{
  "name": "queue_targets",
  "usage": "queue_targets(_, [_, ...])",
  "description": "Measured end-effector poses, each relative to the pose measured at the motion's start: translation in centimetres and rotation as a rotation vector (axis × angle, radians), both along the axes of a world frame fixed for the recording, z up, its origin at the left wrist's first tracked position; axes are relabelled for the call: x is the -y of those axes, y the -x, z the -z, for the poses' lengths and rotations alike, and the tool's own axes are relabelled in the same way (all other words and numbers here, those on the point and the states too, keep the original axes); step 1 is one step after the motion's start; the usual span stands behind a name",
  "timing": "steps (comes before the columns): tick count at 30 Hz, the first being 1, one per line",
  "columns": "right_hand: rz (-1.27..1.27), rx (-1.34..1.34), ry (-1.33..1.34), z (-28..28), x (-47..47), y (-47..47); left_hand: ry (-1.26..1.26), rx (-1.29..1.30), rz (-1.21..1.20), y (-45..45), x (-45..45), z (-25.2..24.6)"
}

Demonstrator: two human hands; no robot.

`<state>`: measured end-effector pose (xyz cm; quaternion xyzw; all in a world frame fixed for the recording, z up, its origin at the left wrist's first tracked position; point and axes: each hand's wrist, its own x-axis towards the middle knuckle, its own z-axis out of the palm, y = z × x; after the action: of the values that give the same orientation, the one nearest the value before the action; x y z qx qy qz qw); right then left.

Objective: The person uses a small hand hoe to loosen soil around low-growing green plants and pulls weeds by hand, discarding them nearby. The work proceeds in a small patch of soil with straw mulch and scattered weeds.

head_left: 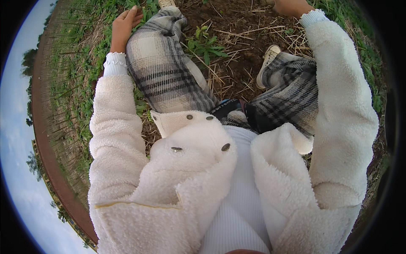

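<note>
My left hand (124, 27) is beside the left knee of the plaid trousers (158, 70), over low green weeds (146, 12). Its fingers are partly curled, and whether anything lies between them does not show. At the top right edge is my right hand (291, 7), above bare brown soil; the picture's rim cuts off its fingers. Between my legs a leafy green plant (206, 47) grows out of the soil (236, 68). Dry straw stalks (247, 33) are scattered around it.
My right canvas shoe (269, 63) rests on the soil, and the tip of the other shoe (166, 3) shows at the top. Open fleece jacket flaps (190, 158) hang before me. A weedy field (71, 79) stretches left towards a reddish dirt strip (47, 127) and trees.
</note>
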<state>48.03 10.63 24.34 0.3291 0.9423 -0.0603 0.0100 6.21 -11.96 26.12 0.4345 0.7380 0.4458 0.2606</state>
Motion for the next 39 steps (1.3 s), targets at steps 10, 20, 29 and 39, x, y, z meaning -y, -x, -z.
queue_targets(10, [-0.045,-0.026,0.027,1.0,0.9,2.5,0.239,0.237,0.084,4.4,1.1,-1.9])
queue_targets(20, [-0.097,-0.224,0.468,5.1,4.3,10.8,0.221,0.434,-0.016,0.4,-5.7,9.5])
queue_targets(29, [0.001,-0.042,0.898,9.2,4.5,15.4,0.071,0.431,-0.423,-0.8,-0.5,13.0])
queue_targets(39, [0.094,-0.064,0.944,12.4,1.3,14.3,0.683,-0.033,0.037,-0.5,-1.3,18.4])
